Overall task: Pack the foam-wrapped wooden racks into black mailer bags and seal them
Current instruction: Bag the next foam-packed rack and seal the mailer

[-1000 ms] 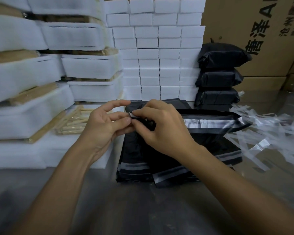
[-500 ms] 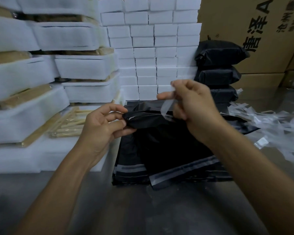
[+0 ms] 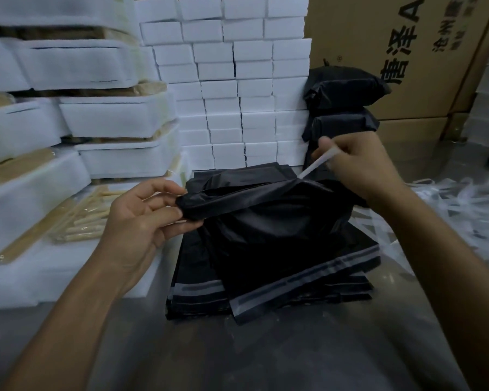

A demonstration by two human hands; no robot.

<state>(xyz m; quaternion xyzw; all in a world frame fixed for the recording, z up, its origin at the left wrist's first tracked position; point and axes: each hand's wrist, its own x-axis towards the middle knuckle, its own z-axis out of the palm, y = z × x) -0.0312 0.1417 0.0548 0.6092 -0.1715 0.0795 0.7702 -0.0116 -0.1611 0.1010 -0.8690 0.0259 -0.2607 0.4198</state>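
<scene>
A crumpled, glossy black plastic mailer bag [image 3: 266, 204] is stretched between two hands above a stack of flat black bags [image 3: 266, 292]: the left hand [image 3: 141, 218] pinches its folded left corner, while the right hand [image 3: 359, 165] grips a thin white adhesive liner strip [image 3: 318, 165] at its right end.

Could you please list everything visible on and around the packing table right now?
Mailer bag in hand: one, black, centre, lifted at its mouth.
Liner strip: one, whitish, being peeled off at the bag's right end.
Flat mailer bags: a stack, black, on the table underneath.
Foam-wrapped racks: many, white, stacked left.
White blocks: a wall, centre back.
Sealed parcels: about three, black, stacked back right.
Peeled strips: a heap, whitish, right.
Cardboard boxes: brown, back right.
Left hand: pinches the bag's left end.
Right hand: pinches the strip.
</scene>
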